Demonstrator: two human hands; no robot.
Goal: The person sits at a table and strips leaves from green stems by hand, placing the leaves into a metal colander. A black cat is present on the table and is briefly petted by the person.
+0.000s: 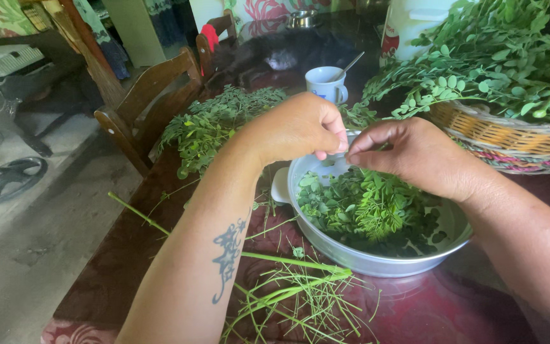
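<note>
Viewing from the head camera, I see both hands raised together over the far rim of a white metal pot (377, 260) on a dark red table (440, 312). My left hand (297, 127) and right hand (418, 156) meet fingertip to fingertip, pinched on a thin green sprig (345, 155) that is mostly hidden between them. Directly below the hands, the pot holds one heap of stripped small leaves (367, 210).

Item count:
- One pot, with one side handle visible on its left.
- One white mug (324, 83) with a spoon in it, beyond the left hand.
- One woven basket (510, 137), to the right of the right hand, piled with leafy branches (498, 51).
- One loose pile of leafy branches (214, 124) on the table, left of the left hand.
- One scatter of bare green stems (294, 286) near the table's front edge; I cannot count them.
- Two wooden chairs (148, 105) at the table's left side.

One white container (415, 22) with a red mark stands behind the basket.
</note>
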